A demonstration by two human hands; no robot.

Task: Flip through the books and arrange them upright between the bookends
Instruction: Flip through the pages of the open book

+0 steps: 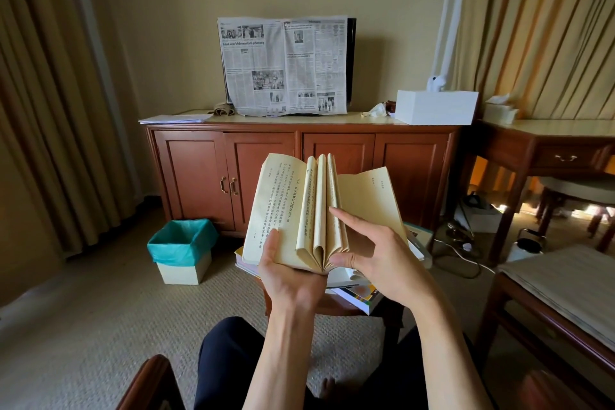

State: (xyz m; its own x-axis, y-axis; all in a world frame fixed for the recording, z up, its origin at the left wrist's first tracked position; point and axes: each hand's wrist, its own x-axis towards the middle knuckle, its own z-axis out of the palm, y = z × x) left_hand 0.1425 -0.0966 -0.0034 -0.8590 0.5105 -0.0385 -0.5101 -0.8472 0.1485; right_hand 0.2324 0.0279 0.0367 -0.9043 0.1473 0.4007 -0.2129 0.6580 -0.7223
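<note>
Flipping an open book (pixel 319 210) above the stack of books (pixel 359 289).
Left hand (pixel 293 276) cradles the spine, grasping it; right hand (pixel 376 253), fingers spread, fans pages; bookends unseen.

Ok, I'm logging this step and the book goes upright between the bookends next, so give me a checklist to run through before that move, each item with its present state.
1. Book supported: ok, left hand cradles it from below.
2. Flip-through finished: not ok, pages fanned open, right hand fingers among them.
3. Book closed for standing: not ok.
4. Bookends located: cannot tell, none in view.
5. Other books standing upright: not ok, stacked flat beneath the hands.
</note>
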